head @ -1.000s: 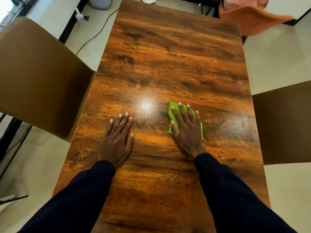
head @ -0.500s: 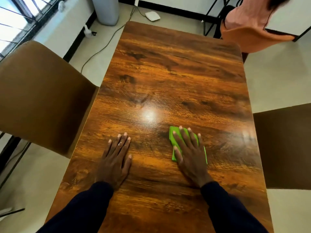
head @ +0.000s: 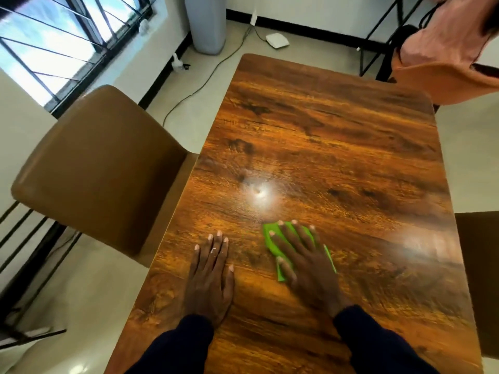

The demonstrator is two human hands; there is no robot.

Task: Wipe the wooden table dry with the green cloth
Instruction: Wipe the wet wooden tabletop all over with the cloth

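glossy wood-grain table (head: 337,147); matt green cloth (head: 272,242); chair (head: 100,168) perhaps smooth leatherette.

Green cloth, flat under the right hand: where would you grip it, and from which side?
Probably the far-left corner of the green cloth, approached from the left and above. It lies flat on the table, and the right hand presses flat over most of it, leaving mainly that corner and the left edge bare. Pinch there.

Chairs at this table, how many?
3: tan chair on the left, brown chair on the right, orange chair at the far right corner. Others may be hidden.
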